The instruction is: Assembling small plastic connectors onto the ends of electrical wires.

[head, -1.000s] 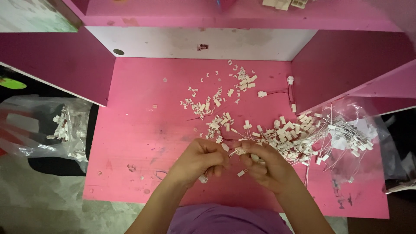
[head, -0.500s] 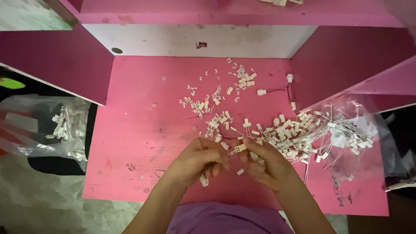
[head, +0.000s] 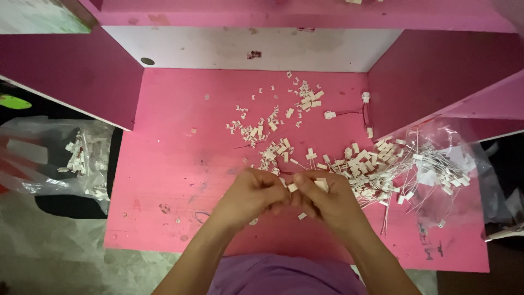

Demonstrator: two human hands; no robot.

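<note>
Both hands meet in the middle, low over the pink surface [head: 164, 164]. The left hand [head: 252, 192] is curled nearly shut, fingers pinched toward the right hand [head: 326, 198], which is curled the same way. Between the fingertips sits a small white plastic connector [head: 293, 187], gripped from both sides as far as I can see. It's tiny, so I can't really tell which way its long axis runs or which end points where; it looks roughly level, running from one hand to the other. The right hand also seems to have another white piece [head: 321, 183] tucked on top of its fingers.

One loose white bit [head: 302, 216] lies on the surface just below the hands, near the purple shirt [head: 284, 276].

Further back there's a scatter of small white connectors [head: 278, 117] spread over the middle of the surface. To the right is a bigger heap of connectors with thin wires [head: 382, 169], spilling out of a clear plastic bag [head: 453, 164]. The wires mostly lie flat and fan out to the right. A pair of connectors on a red wire [head: 349, 112] sits near the dark pink side panel [head: 436, 76].

Off the left edge, another clear bag [head: 60, 158] with white parts rests lower down, apart from everything else.
</note>
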